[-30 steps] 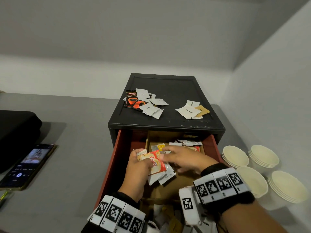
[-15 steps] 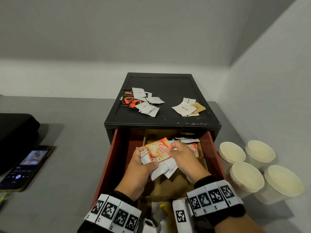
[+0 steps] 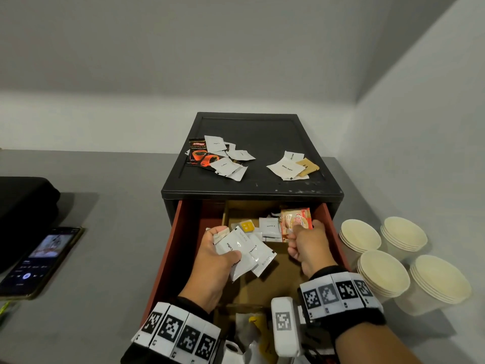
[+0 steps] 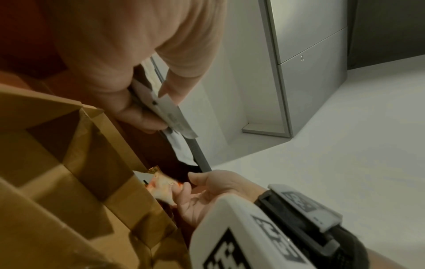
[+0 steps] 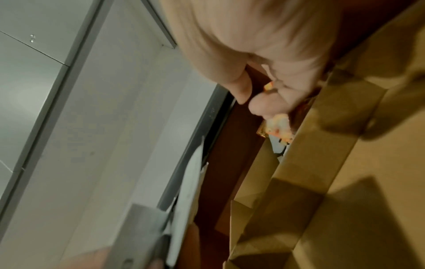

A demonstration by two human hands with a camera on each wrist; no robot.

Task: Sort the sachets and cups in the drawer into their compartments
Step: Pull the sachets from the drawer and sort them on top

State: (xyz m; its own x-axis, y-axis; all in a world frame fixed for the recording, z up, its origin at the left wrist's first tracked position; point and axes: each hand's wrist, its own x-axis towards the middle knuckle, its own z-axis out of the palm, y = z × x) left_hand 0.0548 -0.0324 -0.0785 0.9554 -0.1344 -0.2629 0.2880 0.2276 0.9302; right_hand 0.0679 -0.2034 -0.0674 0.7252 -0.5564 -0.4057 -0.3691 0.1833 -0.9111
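The red drawer (image 3: 173, 245) stands pulled out of a black cabinet (image 3: 252, 185), with brown cardboard dividers (image 3: 262, 287) inside. My left hand (image 3: 217, 250) grips a fan of white sachets (image 3: 244, 252), one marked Coffee, over the drawer's left middle; the same sachets (image 4: 165, 111) show in the left wrist view. My right hand (image 3: 307, 240) pinches an orange creamer sachet (image 3: 295, 220) at the drawer's far right. More sachets (image 3: 269, 228) lie in the back compartment. Paper cup stacks (image 3: 383, 274) stand right of the drawer.
Loose sachets lie in two heaps on the cabinet top, a left heap (image 3: 220, 158) and a right heap (image 3: 291, 166). A phone (image 3: 36, 261) and a black bag (image 3: 23, 206) sit on the grey counter at the left. A wall runs close along the right.
My right hand has pulled the orange sachet out of the bundle and carried it to the drawer's far right. My left hand keeps the white sachets and has barely moved.
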